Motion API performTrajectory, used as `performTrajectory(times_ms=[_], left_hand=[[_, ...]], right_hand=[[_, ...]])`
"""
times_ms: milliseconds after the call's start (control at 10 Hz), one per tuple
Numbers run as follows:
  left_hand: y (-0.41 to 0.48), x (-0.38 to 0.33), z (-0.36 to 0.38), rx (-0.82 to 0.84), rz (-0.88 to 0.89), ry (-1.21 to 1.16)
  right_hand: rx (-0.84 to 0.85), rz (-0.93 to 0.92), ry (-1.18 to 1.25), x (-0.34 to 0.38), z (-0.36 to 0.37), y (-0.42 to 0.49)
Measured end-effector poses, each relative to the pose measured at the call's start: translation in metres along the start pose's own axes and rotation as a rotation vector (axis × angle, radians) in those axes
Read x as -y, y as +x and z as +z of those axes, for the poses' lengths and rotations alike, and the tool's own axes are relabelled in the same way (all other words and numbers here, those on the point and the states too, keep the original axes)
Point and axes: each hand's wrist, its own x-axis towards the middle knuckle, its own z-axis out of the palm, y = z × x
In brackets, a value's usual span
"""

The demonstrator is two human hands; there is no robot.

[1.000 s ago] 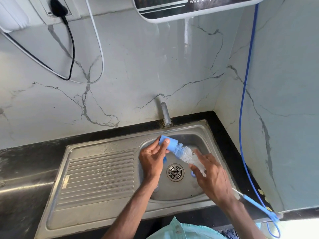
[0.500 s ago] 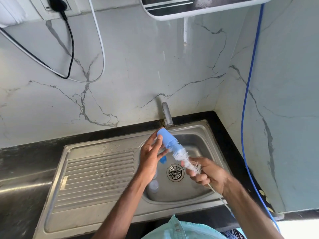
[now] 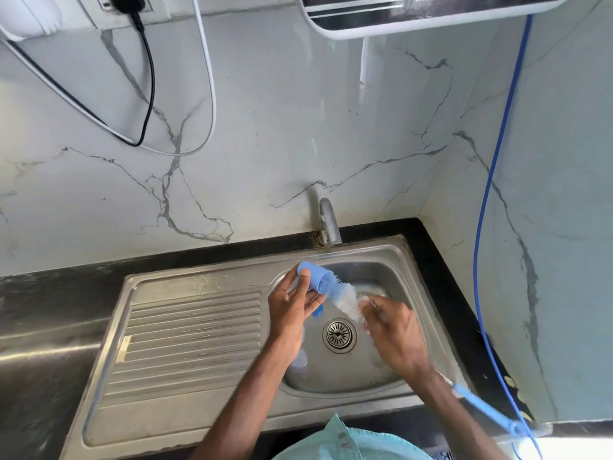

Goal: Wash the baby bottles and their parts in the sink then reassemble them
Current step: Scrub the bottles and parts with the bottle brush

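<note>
My left hand grips a blue bottle cap over the sink basin, its open end tilted toward the right. My right hand holds a bottle brush by the stem near its head. The white bristles sit partly inside the cap. The brush's blue handle sticks out behind my right wrist. A clear bottle lies in the basin under my left forearm. Below my left fingers a small blue part peeks out.
The steel sink has a round drain and a ribbed draining board on the left. A tap stands at the back edge. A blue hose hangs along the right wall. Black countertop surrounds the sink.
My left hand lifted the cap slightly and then held it. My right hand slid along the brush, working the bristles in and out of the cap.
</note>
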Motion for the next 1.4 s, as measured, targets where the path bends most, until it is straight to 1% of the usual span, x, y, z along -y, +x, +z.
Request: performTrajectory(times_ms=[100, 200, 300, 400, 500, 600, 700, 800, 900, 1000, 1100, 1200, 1300, 1400], left_hand=[[-0.002, -0.008, 0.002, 0.162, 0.039, -0.012], [-0.003, -0.019, 0.006, 0.235, 0.069, 0.027], [0.003, -0.021, 0.002, 0.117, 0.061, 0.071], [0.007, -0.014, -0.003, 0.001, 0.016, 0.085], [0.009, -0.008, -0.003, 0.005, -0.005, 0.103], [0.007, -0.01, 0.002, 0.114, -0.004, 0.086], [0.004, -0.015, 0.006, 0.213, -0.028, 0.003], [0.007, -0.015, 0.002, 0.157, 0.014, 0.067], [0.014, -0.009, -0.004, 0.033, 0.027, 0.119], [0.013, -0.008, -0.005, 0.02, 0.024, 0.139], [0.012, -0.012, -0.005, 0.137, 0.011, 0.094], [0.009, -0.022, -0.004, 0.249, -0.017, 0.029], [0.01, -0.025, -0.004, 0.271, -0.008, -0.012], [0.018, -0.033, -0.013, 0.184, 0.079, -0.008]], right_hand=[[0.562, 0.718, 0.773, 0.007, -0.007, 0.017], [0.77, 0.872, 1.027, 0.004, -0.007, 0.017], [0.517, 0.592, 0.536, 0.005, -0.006, 0.012], [0.178, 0.223, 0.079, -0.001, -0.006, 0.009], [0.115, -0.079, -0.223, -0.009, 0.0, 0.006], [0.507, 0.482, 0.583, -0.001, -0.009, 0.015], [0.877, 0.937, 1.31, 0.004, -0.017, 0.018], [0.726, 0.717, 0.836, 0.01, -0.015, 0.014], [0.288, 0.278, 0.144, 0.013, -0.011, 0.006], [0.118, -0.053, -0.201, 0.004, -0.002, 0.005], [0.357, 0.253, 0.337, 0.001, -0.002, 0.008], [0.848, 0.773, 1.273, -0.003, -0.007, 0.013], [0.946, 0.767, 1.319, -0.008, -0.008, 0.015], [0.845, 0.698, 1.001, -0.003, -0.018, 0.008]])
